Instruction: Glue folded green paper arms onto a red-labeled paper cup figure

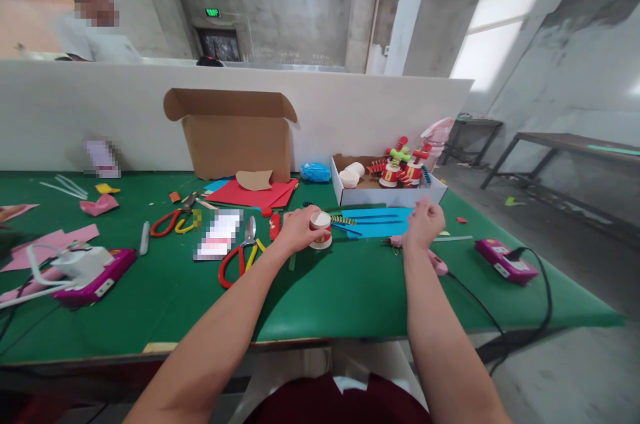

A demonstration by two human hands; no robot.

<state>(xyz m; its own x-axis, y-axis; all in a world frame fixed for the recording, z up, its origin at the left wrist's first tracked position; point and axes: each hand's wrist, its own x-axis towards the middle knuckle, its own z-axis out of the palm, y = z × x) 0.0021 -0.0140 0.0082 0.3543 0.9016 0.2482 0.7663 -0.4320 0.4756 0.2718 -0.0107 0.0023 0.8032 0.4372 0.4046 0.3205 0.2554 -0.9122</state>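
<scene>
My left hand (300, 227) is closed around a small white paper cup (321, 242) with a red band, standing upside down at the table's middle. A striped yellow-and-dark pipe cleaner (344, 220) sticks out to the right beside the cup. My right hand (426, 216) is raised with curled fingers near the right end of a blue sheet (373, 227); whatever it may hold is hidden. Beneath my right wrist lies a pink glue gun (439, 264), its nozzle to the left. Dark blue pipe cleaners (377, 218) rest on the blue sheet.
A white tray (390, 197) holds paper cups and finished red-and-green figures. Red-and-yellow-handled scissors (245, 254), pliers (183, 214) and red paper (250, 194) lie left. Purple power strips (506, 263) with cables sit on both sides. A white partition (320, 117) borders the green table (350, 311).
</scene>
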